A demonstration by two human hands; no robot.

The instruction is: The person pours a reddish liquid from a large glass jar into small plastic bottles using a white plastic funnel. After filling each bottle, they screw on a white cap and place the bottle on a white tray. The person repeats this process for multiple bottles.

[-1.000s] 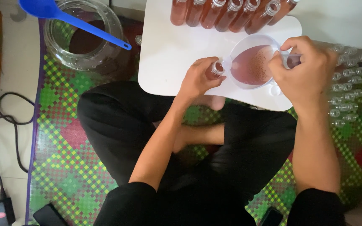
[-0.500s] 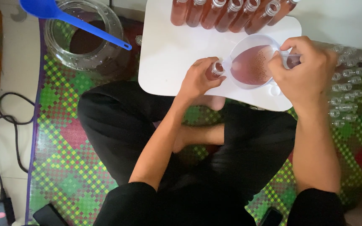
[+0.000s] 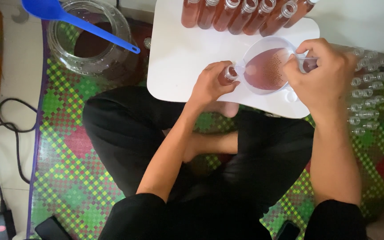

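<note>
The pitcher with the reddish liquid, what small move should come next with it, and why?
Probably keep the pitcher tilted a little longer, spout over the bottle. The right hand holds its handle, the left hand grips the small bottle on the white table, and the spout sits right at the bottle's mouth. How full the bottle is cannot be seen, so easing back soon seems wise.

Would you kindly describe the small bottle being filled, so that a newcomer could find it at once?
Start at the white tray lying over the seated person's lap. Near its front edge the left hand grips a small clear bottle, whose open neck meets the spout of the clear jug of reddish liquid that the right hand tilts. Unlike the filled bottles along the far edge, it stands alone, in a hand.
</note>
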